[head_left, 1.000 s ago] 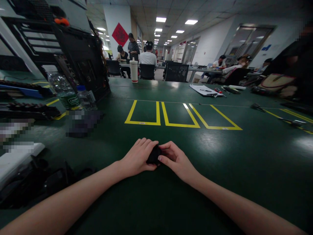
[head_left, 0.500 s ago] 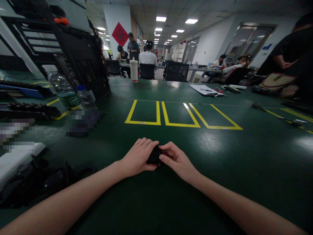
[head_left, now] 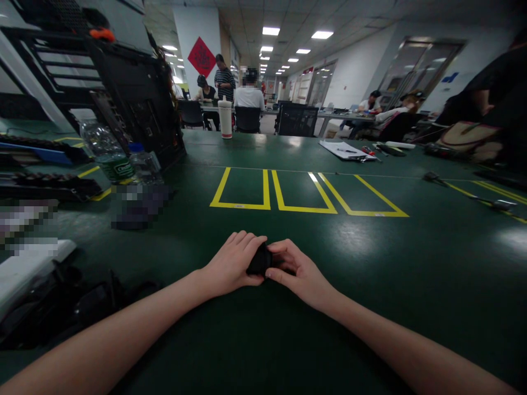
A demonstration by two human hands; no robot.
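Note:
Low over the green table, my left hand (head_left: 235,262) is wrapped round a small black object (head_left: 259,261) with a rounded, ribbed-looking end. Its exact kind is too dark to make out, and my left palm and fingers cover much of it. From the right, my right hand (head_left: 300,270) pinches the object's right end, thumb at the lower edge and fingers at the upper edge. Both hands are closed on the same piece.
Yellow tape outlines (head_left: 304,209) lie ahead on the green table (head_left: 263,340). At left stand plastic bottles (head_left: 105,145), a black computer case (head_left: 144,109) and dark loose parts (head_left: 82,304). A clipboard (head_left: 346,151) and white cup (head_left: 225,117) are farther back. Other people work beyond.
My right thumb has shifted slightly left and down along the black object's end, and the right fingers have moved a little. My left hand keeps its place round it.

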